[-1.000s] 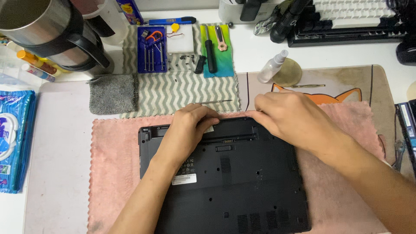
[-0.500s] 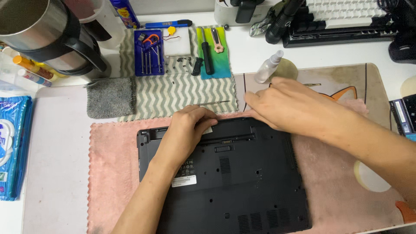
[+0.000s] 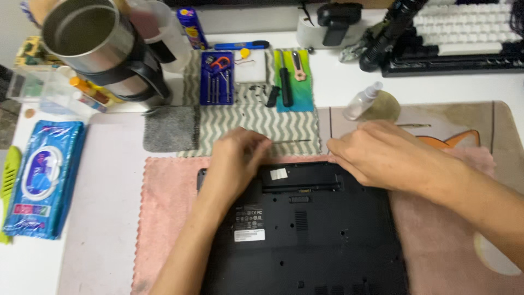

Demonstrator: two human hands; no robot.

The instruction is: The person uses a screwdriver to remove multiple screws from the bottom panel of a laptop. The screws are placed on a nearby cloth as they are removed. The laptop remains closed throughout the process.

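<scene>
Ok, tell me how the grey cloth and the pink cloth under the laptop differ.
The grey cloth is a small square patch; the pink cloth is far larger. The grey cloth lies bare, while the pink cloth carries the upturned black laptop. The grey looks plush and carpet-like; the pink has a wavy, scalloped edge. Both lie flat on the desk.

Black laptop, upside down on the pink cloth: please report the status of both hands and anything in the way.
Left hand and right hand rest on the black laptop's rear edge. Thin metal rod lies just behind.
</scene>
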